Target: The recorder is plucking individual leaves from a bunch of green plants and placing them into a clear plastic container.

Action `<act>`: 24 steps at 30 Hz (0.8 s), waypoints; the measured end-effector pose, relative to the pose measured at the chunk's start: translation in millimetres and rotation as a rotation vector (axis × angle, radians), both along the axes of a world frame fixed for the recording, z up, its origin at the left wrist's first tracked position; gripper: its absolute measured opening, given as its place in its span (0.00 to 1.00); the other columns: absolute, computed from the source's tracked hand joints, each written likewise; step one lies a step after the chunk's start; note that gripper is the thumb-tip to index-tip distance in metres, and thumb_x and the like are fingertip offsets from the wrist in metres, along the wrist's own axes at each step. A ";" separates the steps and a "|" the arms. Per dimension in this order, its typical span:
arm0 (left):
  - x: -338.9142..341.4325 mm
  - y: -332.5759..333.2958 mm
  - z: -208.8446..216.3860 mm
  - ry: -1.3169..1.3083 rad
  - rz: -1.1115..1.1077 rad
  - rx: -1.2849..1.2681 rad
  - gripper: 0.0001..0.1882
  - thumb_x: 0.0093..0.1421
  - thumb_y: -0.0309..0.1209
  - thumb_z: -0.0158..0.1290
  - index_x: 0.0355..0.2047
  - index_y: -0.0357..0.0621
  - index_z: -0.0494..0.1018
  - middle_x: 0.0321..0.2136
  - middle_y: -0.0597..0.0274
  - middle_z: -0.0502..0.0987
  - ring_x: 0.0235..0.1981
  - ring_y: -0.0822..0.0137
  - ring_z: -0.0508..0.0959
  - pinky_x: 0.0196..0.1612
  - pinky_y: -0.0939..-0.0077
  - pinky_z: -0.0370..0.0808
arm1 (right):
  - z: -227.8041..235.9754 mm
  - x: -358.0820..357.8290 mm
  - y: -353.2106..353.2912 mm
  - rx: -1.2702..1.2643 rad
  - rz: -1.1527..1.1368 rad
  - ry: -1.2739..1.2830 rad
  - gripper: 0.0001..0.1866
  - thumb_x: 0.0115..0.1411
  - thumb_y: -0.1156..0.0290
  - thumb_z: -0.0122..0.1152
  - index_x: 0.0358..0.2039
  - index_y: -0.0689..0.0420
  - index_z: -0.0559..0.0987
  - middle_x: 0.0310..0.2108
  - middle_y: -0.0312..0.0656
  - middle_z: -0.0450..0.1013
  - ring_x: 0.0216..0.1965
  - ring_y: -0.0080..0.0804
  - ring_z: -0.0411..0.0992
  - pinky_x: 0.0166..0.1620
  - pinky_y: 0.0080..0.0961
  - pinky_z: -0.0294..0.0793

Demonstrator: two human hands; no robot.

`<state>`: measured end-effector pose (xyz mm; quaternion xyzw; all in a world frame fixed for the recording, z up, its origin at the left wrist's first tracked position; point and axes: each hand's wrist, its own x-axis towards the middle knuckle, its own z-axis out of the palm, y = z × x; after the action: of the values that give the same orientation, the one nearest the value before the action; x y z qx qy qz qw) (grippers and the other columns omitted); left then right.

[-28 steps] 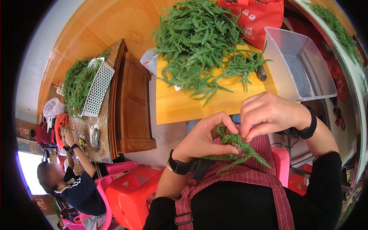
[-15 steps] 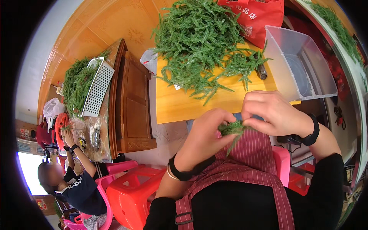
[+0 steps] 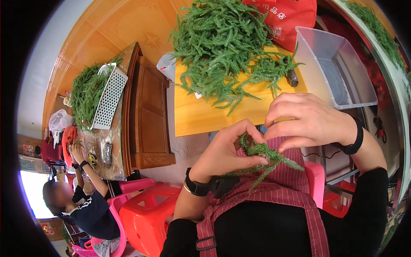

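Over my lap, my left hand (image 3: 229, 150) pinches a green artificial fern-like sprig (image 3: 283, 160) between thumb and fingers. Its leafy tips fan out to the right and down. My right hand (image 3: 309, 122) hovers just above and to the right of the sprig, fingers curved and apart, with nothing seen in them. Beyond both hands, a large pile of the same green sprigs (image 3: 220, 40) covers the far part of the yellow table (image 3: 192, 118). A short dark roll (image 3: 292, 78) lies by the pile's right edge.
A clear plastic bin (image 3: 325, 64) stands right of the table, with a red bag (image 3: 291, 21) behind it. At left, a co-worker (image 3: 92, 214) sits at another table holding a white perforated basket (image 3: 110, 100) and more greenery. A red stool (image 3: 145, 218) stands between us.
My right hand has come away from the sprig, rising slightly, and its fingers have spread. The sprig's leaves now fan out more widely from my left hand.
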<state>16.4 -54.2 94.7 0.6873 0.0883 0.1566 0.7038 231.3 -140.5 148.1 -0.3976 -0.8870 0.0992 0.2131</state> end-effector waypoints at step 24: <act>8.0 -9.8 -3.6 -0.125 0.392 0.870 0.17 0.41 0.19 0.63 0.31 0.40 0.69 0.31 0.58 0.76 0.31 0.67 0.76 0.32 0.77 0.73 | -11.0 -13.9 -7.6 -0.643 -0.480 0.476 0.09 0.48 0.70 0.62 0.24 0.60 0.71 0.21 0.39 0.69 0.25 0.38 0.69 0.30 0.29 0.67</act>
<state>24.3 -64.0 91.1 0.8776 0.0999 0.3498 0.3121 217.4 -148.2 137.1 -0.6037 -0.6204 0.4055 0.2938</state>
